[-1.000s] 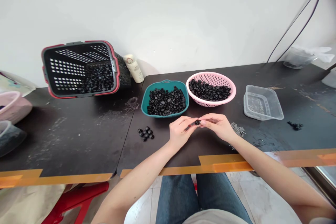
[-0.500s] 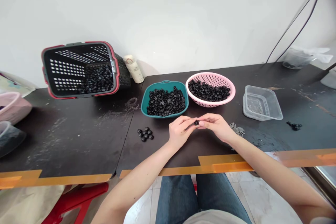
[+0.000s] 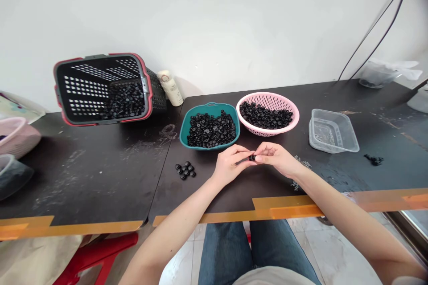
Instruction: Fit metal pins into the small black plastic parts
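Note:
Between the fingertips of both hands is a small round black plastic part (image 3: 252, 158). My left hand (image 3: 232, 160) pinches it from the left, my right hand (image 3: 274, 158) from the right, and the fingers cover much of it. Just beyond my hands stand a teal basin (image 3: 183, 136) and a pink colander (image 3: 295, 122), both filled with small black parts. To the left of my left hand, several round black pieces (image 3: 185, 170) lie grouped on the table. A pile of small metal screws or pins (image 3: 295, 184) is partly hidden under my right forearm.
A clear plastic box (image 3: 334, 131) with some metal pieces stands at right, near a few black parts (image 3: 373, 160). A tipped dark basket (image 3: 149, 93) with black parts and a white bottle (image 3: 170, 88) are at back left. Orange tape (image 3: 281, 213) lines the table edge (image 3: 234, 205).
Both hands have shifted slightly, staying together around the black part. More of the metal pile's near side shows beside my right forearm. The containers stand as before.

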Action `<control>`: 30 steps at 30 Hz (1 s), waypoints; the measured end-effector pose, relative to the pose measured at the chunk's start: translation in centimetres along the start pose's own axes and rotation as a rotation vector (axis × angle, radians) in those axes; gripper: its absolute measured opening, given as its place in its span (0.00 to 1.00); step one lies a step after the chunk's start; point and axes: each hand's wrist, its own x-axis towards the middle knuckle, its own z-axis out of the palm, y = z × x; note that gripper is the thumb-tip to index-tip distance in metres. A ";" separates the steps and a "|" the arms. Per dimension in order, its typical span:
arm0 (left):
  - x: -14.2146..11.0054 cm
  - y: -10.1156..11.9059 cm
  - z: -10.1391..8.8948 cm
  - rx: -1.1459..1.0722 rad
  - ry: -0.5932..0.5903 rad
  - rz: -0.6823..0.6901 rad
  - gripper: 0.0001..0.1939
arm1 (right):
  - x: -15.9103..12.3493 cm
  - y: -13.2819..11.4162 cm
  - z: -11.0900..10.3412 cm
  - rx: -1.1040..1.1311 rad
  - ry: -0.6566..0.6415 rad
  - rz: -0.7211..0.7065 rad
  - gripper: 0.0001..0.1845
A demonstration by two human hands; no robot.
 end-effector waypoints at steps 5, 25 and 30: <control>-0.5 -0.5 0.3 0.033 0.053 0.019 0.14 | 0.1 0.3 0.2 0.046 0.019 0.030 0.13; -0.5 -0.2 0.5 0.045 0.048 0.036 0.13 | 0.4 0.9 0.9 0.166 -0.022 0.018 0.27; -0.9 -0.7 0.6 0.050 0.030 0.013 0.13 | 0.2 1.4 1.6 0.119 0.046 -0.067 0.28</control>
